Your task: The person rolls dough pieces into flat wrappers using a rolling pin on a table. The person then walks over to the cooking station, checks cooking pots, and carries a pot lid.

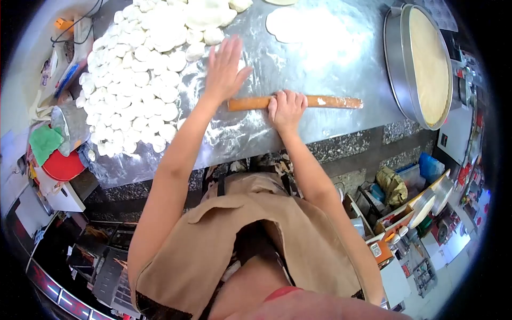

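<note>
My right hand (288, 110) is wrapped round the middle of a wooden rolling pin (336, 102), which lies crosswise on the floured metal table (256, 130). Beside the pin's left end, my left hand (225, 69) is spread with its fingers apart and holds nothing. Its fingertips are close to the right edge of a large heap of white dough pieces (133, 80). Farther back on the table lies a flat, rolled-out piece of dough (285, 24).
Round metal pans (394, 66) stand at the table's right end, one with a pale tan surface. Left of the table are a red round item (63, 166) and a green cloth (46, 140). Open boxes and drawers (394, 218) are at the lower right.
</note>
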The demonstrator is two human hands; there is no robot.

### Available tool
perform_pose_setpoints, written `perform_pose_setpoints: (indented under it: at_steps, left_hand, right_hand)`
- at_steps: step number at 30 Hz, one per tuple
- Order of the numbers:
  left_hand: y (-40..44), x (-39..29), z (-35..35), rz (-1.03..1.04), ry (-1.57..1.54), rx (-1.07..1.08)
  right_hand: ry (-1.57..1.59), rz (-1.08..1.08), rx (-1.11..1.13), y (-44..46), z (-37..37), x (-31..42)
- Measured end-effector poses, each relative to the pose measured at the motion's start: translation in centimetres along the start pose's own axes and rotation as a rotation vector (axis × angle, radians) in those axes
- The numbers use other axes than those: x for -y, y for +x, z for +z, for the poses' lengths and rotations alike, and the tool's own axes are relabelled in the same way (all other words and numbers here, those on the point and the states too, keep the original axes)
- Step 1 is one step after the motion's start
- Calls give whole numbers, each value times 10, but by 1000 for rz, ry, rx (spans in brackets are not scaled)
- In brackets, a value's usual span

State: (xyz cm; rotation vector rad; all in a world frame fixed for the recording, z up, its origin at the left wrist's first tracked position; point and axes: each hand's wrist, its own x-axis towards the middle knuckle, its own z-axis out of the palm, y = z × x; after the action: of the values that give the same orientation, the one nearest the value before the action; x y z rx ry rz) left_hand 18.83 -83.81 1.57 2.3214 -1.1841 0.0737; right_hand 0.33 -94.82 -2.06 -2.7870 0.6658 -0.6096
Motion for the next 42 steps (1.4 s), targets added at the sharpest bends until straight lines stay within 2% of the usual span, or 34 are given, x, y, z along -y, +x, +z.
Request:
perform_pose_setpoints:
  at_steps: [2,4,5,6,8,9,10,11,12,13,14,16,18,19,20,22,23,24,25,26,28,29,30,32,34,35,36,38,39,40,42]
  left_hand:
    - [-10,5,34,19,102,30]
    - [-16,-12,35,-182,-74,100]
    - [-31,-30,26,-269,-53,178]
    - [-40,-34,18,-267,-55,174]
    - [-52,-31,10,-422,-225,485]
    - [-42,-22,8,-441,-205,372]
    - [-11,-8,-7,-222,-158,626]
    - [-10,-5,-16,-303,-345,600]
    - [-3,4,-24,-373,-519,549]
    - [-24,26,-2,-449,-564,497]
    - [-36,25,-11,-443,-567,499]
    - [-65,17,-30,-742,-789,567]
    - [-62,26,-23,-706,-779,637]
    - [-39,31,-25,-643,-574,696]
    - [-21,39,-23,-569,-367,735]
    - [-30,46,-22,-477,-397,678]
    - [-54,44,-17,-434,-366,424]
    - [-79,43,-11,-392,-335,168]
    - [-99,41,-6,-659,-584,278]
    - [-104,26,-9,-706,-818,236]
    - [-83,33,0,-375,-256,359]
    - [-52,25,-24,-291,-47,414]
    - [-38,34,-23,-337,-141,470]
    - [-56,44,-18,-461,-247,290]
    - [-104,39,-7,-768,-524,131]
    - [-126,40,15,-830,-744,94]
    - [-116,32,7,-838,-747,105]
    - [-71,15,-21,-526,-263,344]
    - [-61,26,-13,-508,-245,312]
    - [-58,36,-10,-424,-226,236]
    - [-79,37,-18,-579,-362,195]
  right_hand:
    - [-25,-11,8,-8,-9,10]
    - [-38,1,133,-16,-17,24]
    - [14,8,117,-20,-18,32]
    - [11,5,114,-11,-13,41]
    - [-29,272,200,22,11,50]
    - [25,263,227,59,14,53]
    - [79,268,261,85,14,57]
    - [71,276,278,77,19,58]
    - [4,234,177,80,25,58]
    - [-63,200,72,81,28,60]
    - [-69,204,69,59,19,62]
    - [-82,72,88,4,-3,64]
    - [-63,107,125,45,0,71]
    - [-34,148,164,60,11,74]
    - [-25,175,91,80,42,67]
    - [61,208,243,83,32,72]
    - [62,211,231,60,20,73]
    - [30,98,163,15,6,72]
    - [-4,-17,98,-7,0,71]
    - [-7,-21,102,3,6,70]
    - [-98,51,199,31,27,72]
    - [-104,80,202,67,46,69]
    - [-1,199,154,94,34,80]
    - [-13,57,235,56,36,70]
    - [-70,-10,91,-8,3,74]
    - [-74,-17,89,3,5,73]
    - [-71,64,139,14,7,77]
    - [-59,218,224,53,16,87]
    - [-75,227,198,80,25,88]
    - [-74,233,208,69,22,88]
    - [-10,151,285,44,13,83]
